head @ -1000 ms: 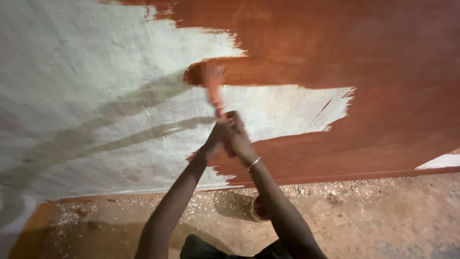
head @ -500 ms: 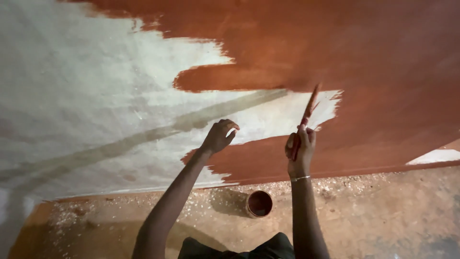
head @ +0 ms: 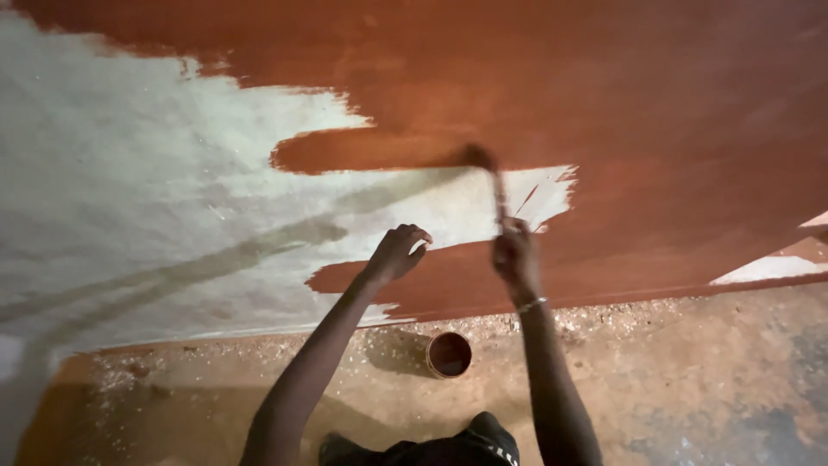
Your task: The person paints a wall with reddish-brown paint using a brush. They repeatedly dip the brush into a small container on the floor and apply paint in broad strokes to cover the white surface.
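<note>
Right hand (head: 516, 256) grips a paintbrush (head: 490, 179), bristles against the wall (head: 172, 198) at the brown paint's edge; left hand (head: 397, 252), loosely curled and empty, hovers beside it, above the paint can (head: 449, 354).
</note>
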